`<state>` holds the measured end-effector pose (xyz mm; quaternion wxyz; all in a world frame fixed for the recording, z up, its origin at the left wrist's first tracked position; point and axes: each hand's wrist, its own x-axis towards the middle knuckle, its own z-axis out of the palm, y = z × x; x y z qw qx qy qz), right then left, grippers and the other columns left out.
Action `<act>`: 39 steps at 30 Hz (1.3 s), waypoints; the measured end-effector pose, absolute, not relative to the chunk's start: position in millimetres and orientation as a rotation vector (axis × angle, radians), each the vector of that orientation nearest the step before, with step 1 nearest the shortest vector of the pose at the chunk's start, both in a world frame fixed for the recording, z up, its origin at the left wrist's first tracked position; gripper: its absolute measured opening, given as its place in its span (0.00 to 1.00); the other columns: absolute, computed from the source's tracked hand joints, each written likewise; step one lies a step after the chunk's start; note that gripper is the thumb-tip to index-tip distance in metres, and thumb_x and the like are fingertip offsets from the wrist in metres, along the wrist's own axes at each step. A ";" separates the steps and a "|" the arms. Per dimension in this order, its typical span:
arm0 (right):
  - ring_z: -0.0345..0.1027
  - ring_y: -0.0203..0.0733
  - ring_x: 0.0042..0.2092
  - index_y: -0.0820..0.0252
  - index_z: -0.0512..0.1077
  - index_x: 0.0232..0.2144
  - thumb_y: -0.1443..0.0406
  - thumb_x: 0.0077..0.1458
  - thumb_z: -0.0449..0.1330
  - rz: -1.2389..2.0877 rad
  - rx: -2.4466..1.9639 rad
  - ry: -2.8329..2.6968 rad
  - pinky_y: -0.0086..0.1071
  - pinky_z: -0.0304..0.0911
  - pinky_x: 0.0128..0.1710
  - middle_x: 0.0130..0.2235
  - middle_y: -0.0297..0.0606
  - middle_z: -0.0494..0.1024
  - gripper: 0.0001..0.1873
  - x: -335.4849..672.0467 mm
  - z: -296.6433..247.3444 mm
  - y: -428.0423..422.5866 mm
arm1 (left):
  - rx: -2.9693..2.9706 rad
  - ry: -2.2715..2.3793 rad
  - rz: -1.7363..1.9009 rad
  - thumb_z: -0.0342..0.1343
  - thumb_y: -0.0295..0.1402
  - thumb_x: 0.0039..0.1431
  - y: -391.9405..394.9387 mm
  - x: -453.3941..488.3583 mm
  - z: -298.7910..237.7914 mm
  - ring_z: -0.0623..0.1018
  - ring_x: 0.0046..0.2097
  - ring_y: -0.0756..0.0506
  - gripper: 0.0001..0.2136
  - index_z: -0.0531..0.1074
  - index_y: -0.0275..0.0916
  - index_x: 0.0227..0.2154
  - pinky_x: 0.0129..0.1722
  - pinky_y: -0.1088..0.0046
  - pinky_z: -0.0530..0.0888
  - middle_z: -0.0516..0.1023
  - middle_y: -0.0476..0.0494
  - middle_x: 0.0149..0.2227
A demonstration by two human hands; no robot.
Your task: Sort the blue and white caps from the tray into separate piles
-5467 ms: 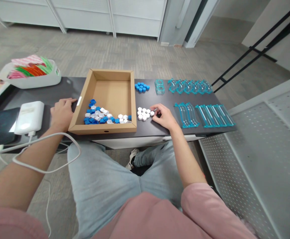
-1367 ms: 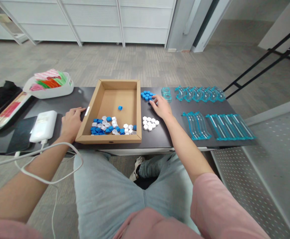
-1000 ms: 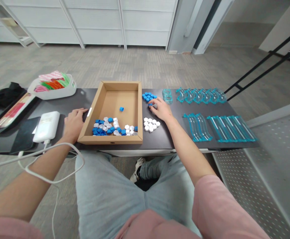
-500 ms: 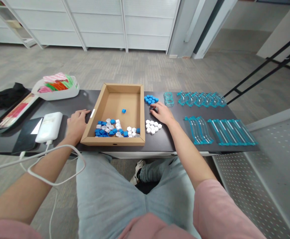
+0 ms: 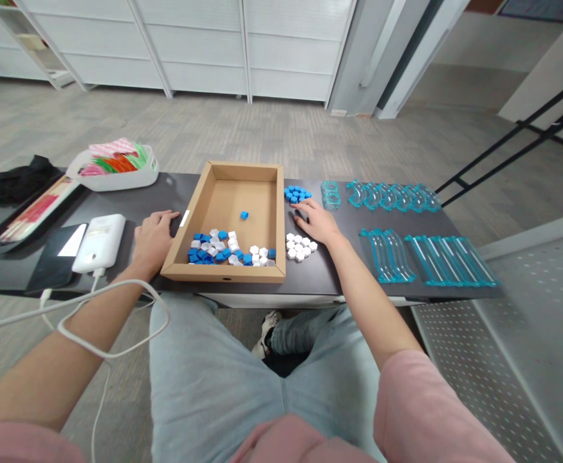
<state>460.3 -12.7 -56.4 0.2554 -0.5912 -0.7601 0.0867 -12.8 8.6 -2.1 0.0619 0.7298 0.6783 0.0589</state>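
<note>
A shallow cardboard box (image 5: 228, 273) lies on the dark table, with a mix of blue and white hexagonal pieces (image 5: 213, 246) along its near side. One blue piece (image 5: 244, 215) sits alone on the box floor. My left hand (image 5: 154, 241) rests on the table against the box's left side, fingers stretched out and holding nothing. To the right of the box, my right hand (image 5: 318, 222) has its fingers apart, the fingertips at the near edge of a blue hexagonal cluster (image 5: 297, 194). Just below that hand lies a white hexagonal cluster (image 5: 300, 246).
Teal clear plastic parts stand in rows at right: curved ones (image 5: 392, 195), wavy ones (image 5: 388, 256) and straight ones (image 5: 451, 260), with a small stack (image 5: 330, 195) beside them. At left are a white bin (image 5: 121, 180), a black tray (image 5: 30, 215), a white power bank (image 5: 99, 243) and cables.
The camera view has shifted slightly, so everything on the table appears a little farther right. Both hands keep about the same places beside the box and the blue cluster.
</note>
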 end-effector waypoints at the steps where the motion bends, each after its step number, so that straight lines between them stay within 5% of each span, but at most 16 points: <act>1: 0.81 0.59 0.68 0.50 0.82 0.72 0.63 0.78 0.62 0.233 -1.580 -2.101 0.52 0.81 0.69 0.71 0.46 0.82 0.25 459.0 -55.4 -12.3 | 2.210 2.047 0.181 0.47 0.39 0.79 8.6 -12.9 -2.1 0.70 0.78 0.23 0.31 0.70 0.31 0.78 0.76 0.36 0.69 0.67 0.21 0.82; 11: 0.77 0.57 0.75 0.49 0.82 0.73 0.64 0.78 0.61 0.275 -1.551 -2.085 0.56 0.76 0.77 0.76 0.42 0.80 0.26 460.1 -62.2 -1.7 | 2.202 2.047 0.173 0.48 0.38 0.80 10.5 -14.9 -3.5 0.70 0.78 0.24 0.30 0.70 0.33 0.78 0.76 0.38 0.68 0.67 0.22 0.82; 27: 0.80 0.60 0.62 0.56 0.85 0.58 0.62 0.73 0.65 0.288 -1.581 -1.932 0.55 0.74 0.72 0.60 0.52 0.82 0.16 463.4 -67.1 -2.3 | 2.229 2.041 0.244 0.46 0.40 0.79 10.7 -15.9 -9.0 0.71 0.76 0.22 0.31 0.72 0.33 0.77 0.75 0.36 0.69 0.69 0.22 0.81; 39: 0.79 0.62 0.66 0.57 0.83 0.60 0.61 0.70 0.65 0.278 -1.593 -1.895 0.58 0.72 0.74 0.64 0.54 0.83 0.19 464.6 -66.8 0.8 | 2.204 2.020 0.242 0.48 0.39 0.79 11.5 -17.3 -8.4 0.69 0.77 0.23 0.30 0.71 0.34 0.78 0.76 0.38 0.67 0.68 0.23 0.82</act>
